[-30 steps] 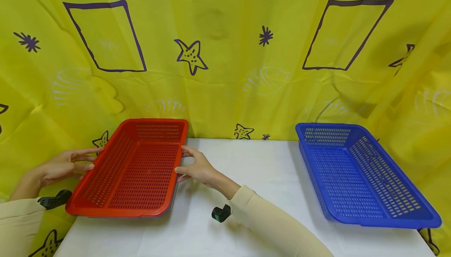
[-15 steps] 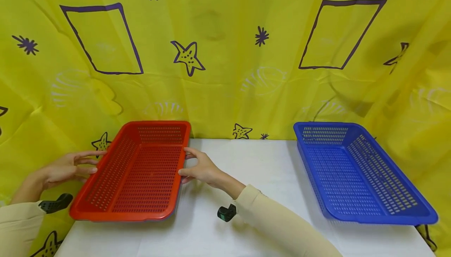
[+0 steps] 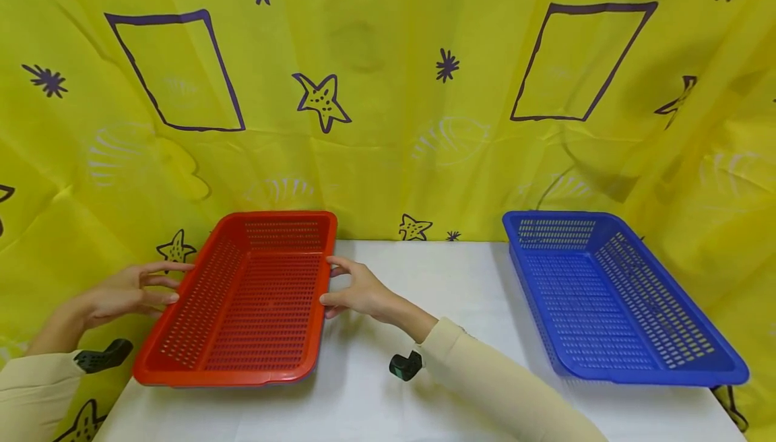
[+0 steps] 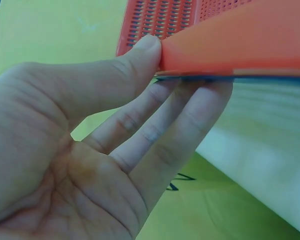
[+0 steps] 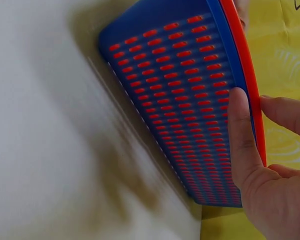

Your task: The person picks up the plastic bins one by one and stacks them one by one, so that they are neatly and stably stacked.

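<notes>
A red perforated basket (image 3: 254, 300) sits at the left of the white table (image 3: 436, 280). My left hand (image 3: 176, 283) grips its left rim; in the left wrist view the thumb lies on the red rim (image 4: 240, 40) and the fingers (image 4: 210, 90) curl under it. My right hand (image 3: 330, 280) pinches the right rim. In the right wrist view the thumb (image 5: 237, 115) presses the wall of a blue basket (image 5: 175, 75) nested under the red rim (image 5: 240, 30), with the other fingers on the rim's far side.
A second blue perforated basket (image 3: 606, 294) lies at the right of the table, with bare tabletop between the two baskets. A yellow patterned cloth (image 3: 388, 91) hangs behind and around the table. Black wrist mounts (image 3: 405, 366) show by both sleeves.
The red basket has shifted slightly to the right across the table, with both hands moving along while keeping their hold on its rims.
</notes>
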`<state>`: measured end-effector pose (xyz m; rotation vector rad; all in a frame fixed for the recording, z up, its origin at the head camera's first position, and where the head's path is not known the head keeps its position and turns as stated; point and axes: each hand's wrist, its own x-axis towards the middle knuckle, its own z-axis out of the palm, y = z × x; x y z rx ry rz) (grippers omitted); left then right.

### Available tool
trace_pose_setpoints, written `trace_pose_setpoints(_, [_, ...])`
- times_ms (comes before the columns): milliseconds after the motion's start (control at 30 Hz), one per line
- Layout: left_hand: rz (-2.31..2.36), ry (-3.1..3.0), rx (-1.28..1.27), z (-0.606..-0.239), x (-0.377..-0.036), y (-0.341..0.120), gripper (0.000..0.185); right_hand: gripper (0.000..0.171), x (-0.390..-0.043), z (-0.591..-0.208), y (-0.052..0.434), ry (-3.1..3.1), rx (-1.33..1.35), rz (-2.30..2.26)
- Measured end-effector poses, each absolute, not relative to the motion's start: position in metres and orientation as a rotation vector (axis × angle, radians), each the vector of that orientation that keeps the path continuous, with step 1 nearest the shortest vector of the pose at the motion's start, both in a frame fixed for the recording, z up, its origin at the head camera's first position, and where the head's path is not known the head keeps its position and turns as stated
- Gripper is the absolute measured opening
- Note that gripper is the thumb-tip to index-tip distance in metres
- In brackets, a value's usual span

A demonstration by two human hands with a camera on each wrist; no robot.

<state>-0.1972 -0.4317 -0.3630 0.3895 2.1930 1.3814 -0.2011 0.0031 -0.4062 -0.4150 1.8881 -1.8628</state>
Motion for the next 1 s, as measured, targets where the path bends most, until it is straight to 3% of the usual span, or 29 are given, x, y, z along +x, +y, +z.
trace_pose_setpoints(1000, [1.45,2.161,0.438,-0.373,-0.202,-0.355,0.06,0.08,-0.201,-0.385,0.084,2.033,-0.447,-1.598])
